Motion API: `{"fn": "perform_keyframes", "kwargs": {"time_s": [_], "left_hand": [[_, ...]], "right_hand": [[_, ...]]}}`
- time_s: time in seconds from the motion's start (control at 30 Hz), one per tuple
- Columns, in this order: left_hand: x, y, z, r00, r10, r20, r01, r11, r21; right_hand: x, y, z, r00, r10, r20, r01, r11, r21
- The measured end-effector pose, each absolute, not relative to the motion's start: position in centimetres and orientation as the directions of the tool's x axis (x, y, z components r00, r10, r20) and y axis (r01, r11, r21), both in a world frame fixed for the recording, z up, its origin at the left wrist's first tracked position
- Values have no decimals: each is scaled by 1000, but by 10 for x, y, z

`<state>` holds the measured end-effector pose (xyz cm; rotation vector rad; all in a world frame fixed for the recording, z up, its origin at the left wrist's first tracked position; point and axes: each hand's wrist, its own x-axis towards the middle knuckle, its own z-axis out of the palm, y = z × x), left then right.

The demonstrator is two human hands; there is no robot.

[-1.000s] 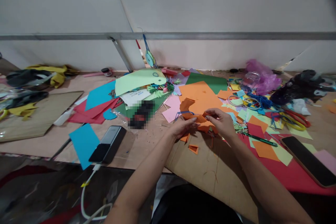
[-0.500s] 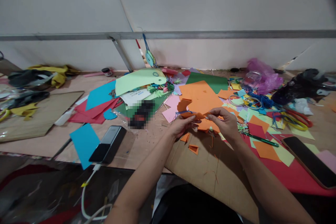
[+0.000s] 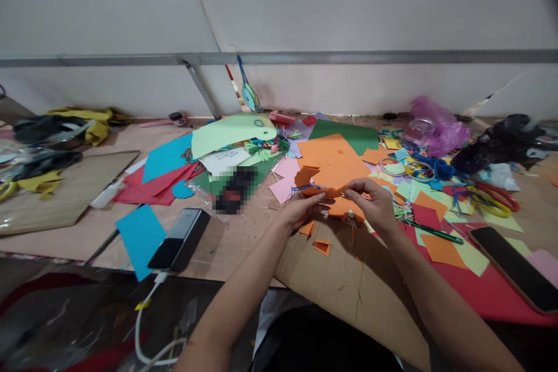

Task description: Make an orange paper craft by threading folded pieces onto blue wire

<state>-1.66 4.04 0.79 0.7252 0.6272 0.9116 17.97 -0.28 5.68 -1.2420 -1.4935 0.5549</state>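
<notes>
While our left hand pinches one end of the folded orange paper, our right hand pinches the other end, and we hold it up over the cardboard. A big orange sheet lies just past our hands, with little orange scraps on the cardboard below. Off to our right we see a green pen, scissors and a phone.

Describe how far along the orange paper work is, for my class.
Looks done: small folded orange paper pieces on the brown cardboard sheet. In hand: a creased orange paper strip, between the left hand and right hand. Possibly left: the large orange paper sheet lying flat beyond them, though its use is unclear.
</notes>
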Motion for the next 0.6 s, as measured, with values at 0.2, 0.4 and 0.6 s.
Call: {"fn": "perform_keyframes", "kwargs": {"time_s": [0.2,0.4,0.6], "left_hand": [[-17,41,4,481,859,-176,-459,418,784],[-16,41,6,476,860,-186,-456,422,784],[-16,41,5,482,855,-189,-427,418,802]], "right_hand": [[181,0,55,114,932,345,324,293,-899],[182,2,50,119,937,328,276,286,-918],[180,-2,53,94,892,443,437,363,-823]]}}
